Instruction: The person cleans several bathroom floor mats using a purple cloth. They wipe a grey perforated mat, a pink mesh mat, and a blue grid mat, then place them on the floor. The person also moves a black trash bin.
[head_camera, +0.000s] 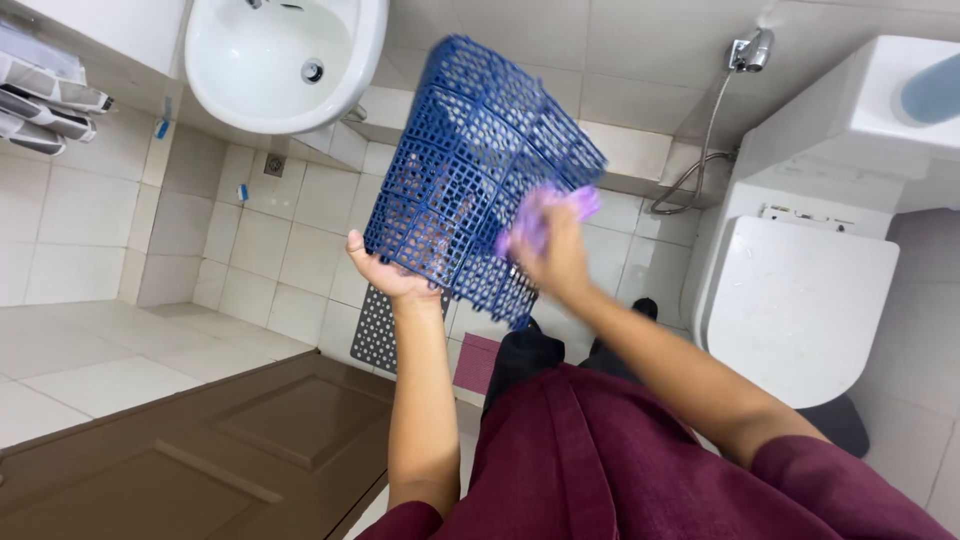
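My left hand (385, 272) grips the blue mat (470, 170) from below, tilted above the floor (260, 240); my right hand (552, 255) presses a clutched purple cloth (545, 215) against it.

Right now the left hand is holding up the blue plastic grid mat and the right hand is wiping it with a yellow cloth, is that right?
Not quite. The cloth is purple, not yellow, as the head view shows. The rest stands: the left hand holds up the blue plastic grid mat from its lower edge, and the right hand presses the cloth against it.
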